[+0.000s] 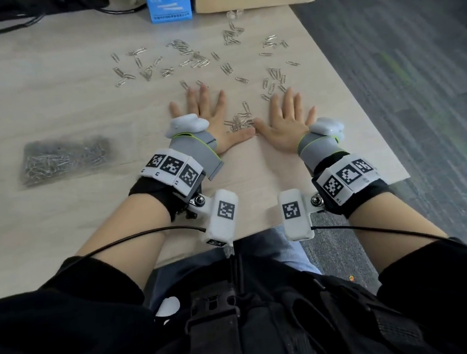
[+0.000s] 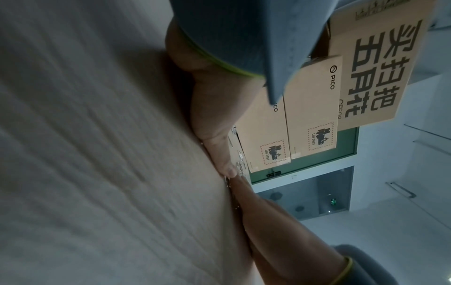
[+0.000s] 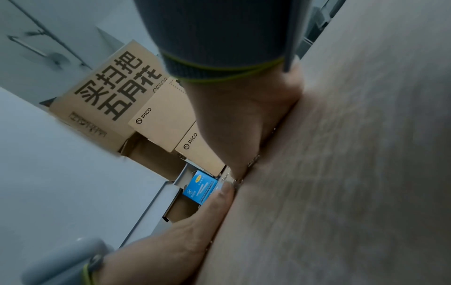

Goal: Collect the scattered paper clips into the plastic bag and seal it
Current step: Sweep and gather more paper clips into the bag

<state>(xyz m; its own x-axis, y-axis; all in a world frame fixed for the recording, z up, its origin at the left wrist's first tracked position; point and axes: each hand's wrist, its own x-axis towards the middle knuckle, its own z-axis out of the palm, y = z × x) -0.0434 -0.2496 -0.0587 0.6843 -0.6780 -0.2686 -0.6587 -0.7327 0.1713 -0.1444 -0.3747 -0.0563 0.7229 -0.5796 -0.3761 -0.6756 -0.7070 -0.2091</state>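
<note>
Head view: flat, splayed hands press woodgrain tabletop among wiry paper clips.

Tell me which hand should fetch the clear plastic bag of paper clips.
Left. The clear plastic bag lies on the pale wooden table on the left hand's outer side; the right hand would have to cross over it.

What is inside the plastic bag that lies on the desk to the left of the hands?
The plastic bag is transparent and shows a dense heap of metal paper clips inside, nothing else visible. It lies flat on the desk. Whether its opening is sealed cannot be told.
</note>
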